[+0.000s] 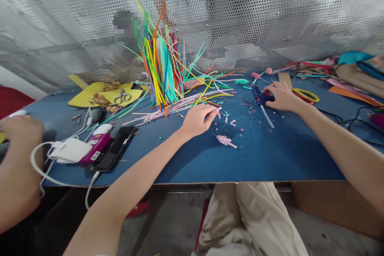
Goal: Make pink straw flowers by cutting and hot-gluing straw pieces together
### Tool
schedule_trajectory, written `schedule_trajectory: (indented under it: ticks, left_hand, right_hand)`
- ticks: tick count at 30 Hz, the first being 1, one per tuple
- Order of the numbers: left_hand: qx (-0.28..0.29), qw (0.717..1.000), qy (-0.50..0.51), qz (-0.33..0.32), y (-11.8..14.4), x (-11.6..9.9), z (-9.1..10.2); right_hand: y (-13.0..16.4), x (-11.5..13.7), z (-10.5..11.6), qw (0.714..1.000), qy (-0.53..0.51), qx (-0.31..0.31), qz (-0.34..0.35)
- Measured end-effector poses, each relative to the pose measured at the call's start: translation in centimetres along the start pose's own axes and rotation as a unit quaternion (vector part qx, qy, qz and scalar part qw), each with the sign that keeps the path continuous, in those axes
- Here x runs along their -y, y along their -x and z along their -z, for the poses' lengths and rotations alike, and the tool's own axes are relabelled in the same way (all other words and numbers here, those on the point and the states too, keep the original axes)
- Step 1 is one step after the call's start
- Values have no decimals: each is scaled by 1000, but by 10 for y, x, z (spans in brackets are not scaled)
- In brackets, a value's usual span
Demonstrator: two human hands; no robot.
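My left hand [198,121] is over the middle of the table, its fingertips pinched on a short pale pink pipe cleaner piece [219,109]. Just in front of it, a small pink cluster of pipe cleaner pieces [226,141] lies on the blue tabletop. Several short pink and green cut bits [232,123] are scattered beside the fingers. On the right, my right hand [280,96] has its fingers round the handle of a dark blue hot glue gun [258,95], which rests on the table. A clear glue stick [267,117] sticks out of its back end.
Colourful pipe cleaners [165,72] stand bundled at the back, with more lying loose. At left are a phone [115,150], a purple power strip [97,148] and white cables. Yellow-handled scissors [309,95] lie at right. Another person's arm [21,164] reaches in at far left.
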State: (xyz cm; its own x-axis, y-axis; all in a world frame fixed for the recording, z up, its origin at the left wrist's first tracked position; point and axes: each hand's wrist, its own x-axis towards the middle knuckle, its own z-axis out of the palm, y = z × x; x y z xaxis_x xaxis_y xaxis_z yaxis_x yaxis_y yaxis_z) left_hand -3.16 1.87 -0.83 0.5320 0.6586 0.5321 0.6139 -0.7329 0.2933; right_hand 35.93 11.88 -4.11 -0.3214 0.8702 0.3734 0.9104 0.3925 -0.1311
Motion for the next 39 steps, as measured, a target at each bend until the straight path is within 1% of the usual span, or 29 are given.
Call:
schedule_trajectory:
  ticks: [3,5,7,8,9,11,12,13,14,15,17,21,24,28,34,39]
  left_hand:
    - [-2,999,25,45,0,-2,2]
    - [-9,996,49,69,0,-3,3]
    - [-14,994,73,83,0,-4,2]
    - [-13,993,83,89,0,-4,1]
    - [-11,991,92,94,0,-4,1]
    - [-4,988,110,105,1,-4,-1]
    - [-1,987,120,110,1,-4,-1]
    - [4,985,129,113,1,-3,-2]
    - [9,983,140,116,2,-3,-3]
    - [16,981,152,118,2,-3,-4]
    - [36,976,171,126,3,-3,-6]
    - [85,967,181,155,3,-4,-10]
    - [110,960,209,152,3,-4,-12]
    - [118,953,239,146,3,-4,-12]
    - [133,951,233,151,3,-4,-11]
    - [131,955,230,136,2,-5,-9]
  right_hand:
    - [0,10,11,999,-24,-25,17]
    - [2,22,19,996,-57,-64,-13]
    - [6,38,27,983,-155,-81,-56]
    - [9,47,30,967,-235,-74,-66]
    - [12,56,32,943,-324,-54,-57]
    - [17,75,31,877,-481,-16,-16]
    - [20,84,29,843,-538,4,2]
    - [22,91,25,815,-579,26,13]
    - [24,97,20,793,-607,50,21]
    - [26,103,15,776,-625,76,27]
    - [29,109,6,759,-641,110,35]
    - [32,113,-6,755,-640,130,49]
    - [32,113,-7,759,-636,131,54]
    - [32,114,-7,762,-632,128,57]
    - [32,115,-5,786,-600,138,54]
    - [31,117,-3,793,-589,148,59]
